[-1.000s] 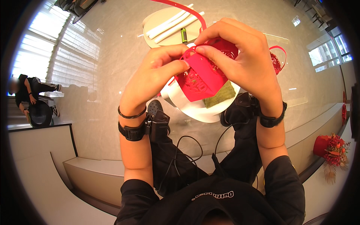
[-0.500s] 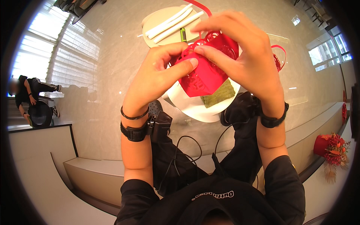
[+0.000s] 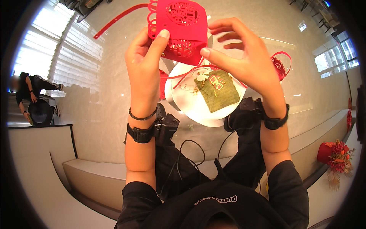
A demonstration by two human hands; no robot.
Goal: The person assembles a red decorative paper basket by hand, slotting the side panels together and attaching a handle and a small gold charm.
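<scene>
A red felt lantern with cut-out round patterns and a looped edge is held up over the small table. My left hand grips its left side, thumb on the front and fingers behind. A red strap stretches from it toward the upper left. At its lower right corner is the thumb of my right hand, which is open with fingers spread; whether the thumb touches the felt I cannot tell. Below, a folded green cloth bearing a red-and-white flower ornament lies on the round white table.
Red strips and small gold bits lie on the table beside the cloth. Another red cut-out piece with a handle is beyond my right wrist. A red flower pot stands on the right ledge. A person sits far left.
The lantern has been raised and turned, its patterned face now showing. My left hand has moved left and up with it. My right hand has come off its top edge, uncovering the table.
</scene>
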